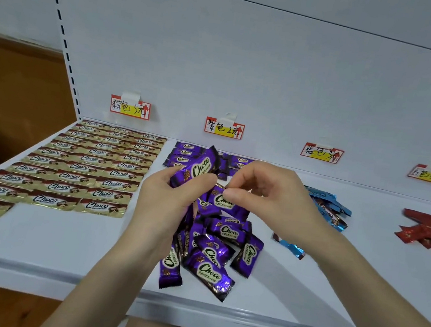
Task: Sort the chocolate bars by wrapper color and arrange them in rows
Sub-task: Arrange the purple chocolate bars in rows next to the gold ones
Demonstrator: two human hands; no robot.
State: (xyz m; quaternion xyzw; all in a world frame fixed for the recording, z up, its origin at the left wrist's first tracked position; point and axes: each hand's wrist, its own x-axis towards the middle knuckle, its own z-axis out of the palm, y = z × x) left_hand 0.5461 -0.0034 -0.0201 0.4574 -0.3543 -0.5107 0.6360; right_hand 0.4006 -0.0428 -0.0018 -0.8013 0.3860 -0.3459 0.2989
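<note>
Spanning the whole view, a white shelf [50,241] carries the chocolate bars in groups by wrapper colour. The gold bars [78,168] take up the most room, laid flat in neat rows of three across the left part, with one more alone at the near left. In the middle lies a loose pile of purple bars [214,255], overlapping at all angles, and behind it a few purple bars in rows [185,154] sit against the back wall. Both forearms reach in from the near edge and meet above the pile. The left hand [160,205] is raised, its fingers [198,181] curled round a purple bar [200,168] that tilts up and to the right. The right hand [265,194] is bent at the wrist, its thumb and forefinger pinching the end of a second purple bar [222,199] just below the first. To the right lie a small heap of blue bars [331,207], then red bars [420,229]. Handwritten price labels [130,108] are stuck on the back wall.
</note>
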